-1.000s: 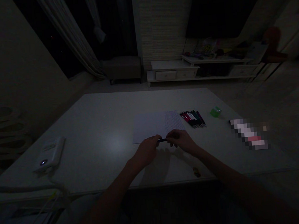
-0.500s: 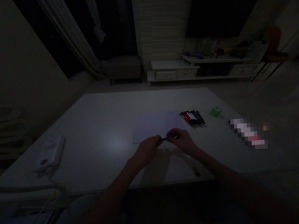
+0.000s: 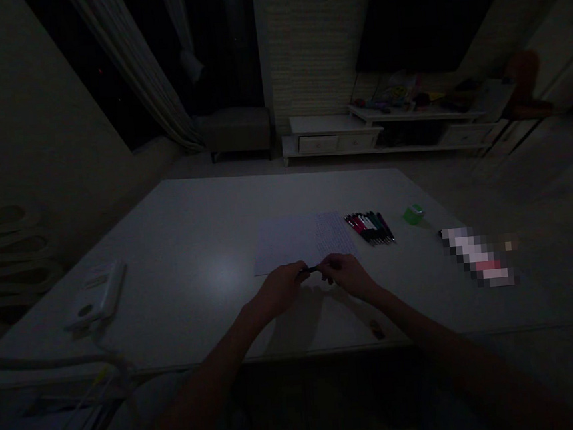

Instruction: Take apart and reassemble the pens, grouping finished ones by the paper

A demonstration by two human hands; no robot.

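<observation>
Closest to me, a small dark-and-orange piece lies on the pale table near its front edge; over on my left sits a white box with a cable. Further in, my left hand and right hand meet just short of the paper, each pinching one end of a slim dark stick. Its long axis runs left to right, roughly along the front edge, the right end a touch higher in my view; in this dim light it looks like a pen, but I can't tell which end is the tip. Beyond my hands, the paper carries dense writing on its right part. Beside that, a row of pens points away from me, with a green container to their right. Past the table stand a grey bench and a white low cabinet, a dark screen above.
</observation>
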